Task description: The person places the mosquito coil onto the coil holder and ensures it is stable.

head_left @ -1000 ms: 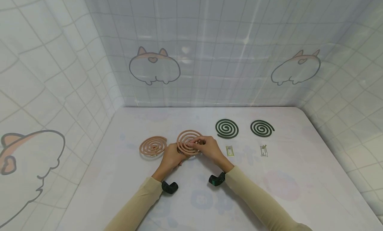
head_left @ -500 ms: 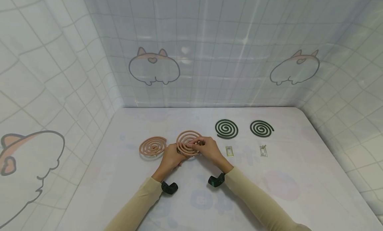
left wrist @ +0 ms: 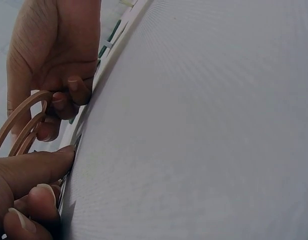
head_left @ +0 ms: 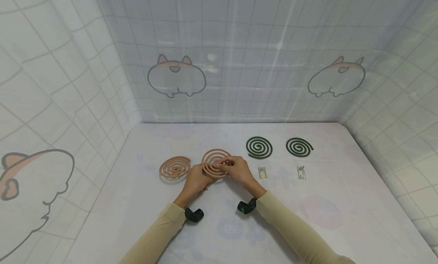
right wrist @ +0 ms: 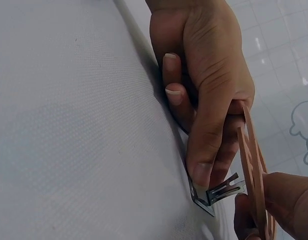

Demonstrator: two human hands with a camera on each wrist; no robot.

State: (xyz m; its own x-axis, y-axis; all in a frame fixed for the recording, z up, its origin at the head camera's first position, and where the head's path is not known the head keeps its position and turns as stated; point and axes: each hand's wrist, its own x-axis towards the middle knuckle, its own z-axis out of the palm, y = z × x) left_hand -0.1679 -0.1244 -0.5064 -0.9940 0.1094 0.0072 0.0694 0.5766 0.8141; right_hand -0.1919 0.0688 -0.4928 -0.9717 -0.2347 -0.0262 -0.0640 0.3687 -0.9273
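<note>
A brown mosquito coil [right wrist: 251, 175] tilts above the white table, pinched near its middle by the fingers of my right hand [head_left: 241, 170]. Beneath it, a small metal coil stand [right wrist: 226, 191] rests on the table with its prongs raised at the coil. My left hand [head_left: 196, 178] holds this stand by its base, thumb on top, as the right wrist view shows. How far the prongs reach into the coil's centre cannot be told. Left of my hands, a second brown coil [head_left: 176, 168] sits raised on its own stand, which is mostly hidden.
Two dark green coils, a nearer one [head_left: 259, 147] and one farther right [head_left: 299, 147], lie flat on the table [head_left: 219, 241]. In front of them lie a gold-coloured stand [head_left: 259, 173] and a silver one [head_left: 301, 172]. Tile-patterned sheets wall the back and sides.
</note>
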